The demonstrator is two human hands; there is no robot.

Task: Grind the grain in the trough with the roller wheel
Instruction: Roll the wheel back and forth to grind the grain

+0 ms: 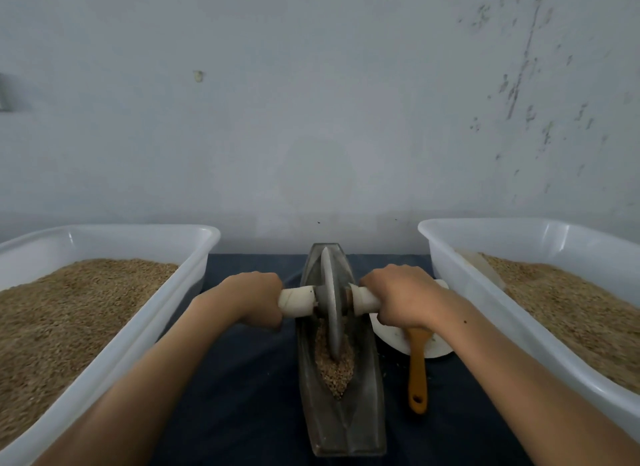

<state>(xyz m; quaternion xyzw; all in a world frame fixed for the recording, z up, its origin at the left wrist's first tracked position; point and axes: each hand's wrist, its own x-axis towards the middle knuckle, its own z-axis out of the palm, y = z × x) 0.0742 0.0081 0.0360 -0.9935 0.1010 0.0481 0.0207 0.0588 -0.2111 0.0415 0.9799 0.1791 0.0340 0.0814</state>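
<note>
Wheel (330, 302) upright in trough (341, 427), centred between hands; left grip (254, 297) and right grip (403, 297) clamped on axle handles, grain (336, 368) beneath.

Both hands (254, 297) (403, 297) grip the roller wheel (330, 302) upright in the trough (346, 427) of grain (337, 372).

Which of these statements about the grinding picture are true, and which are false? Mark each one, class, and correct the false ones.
1. Both hands hold the roller wheel's handles. True: the left hand and right hand each keep a closed grip on a handle beside the roller wheel.
2. The trough is empty. False: crushed grain lies in the trough.
3. An orange-handled brush lies right of the trough. True.
4. Only one bin holds grain. False: the left bin and the right bin both hold grain.
</note>
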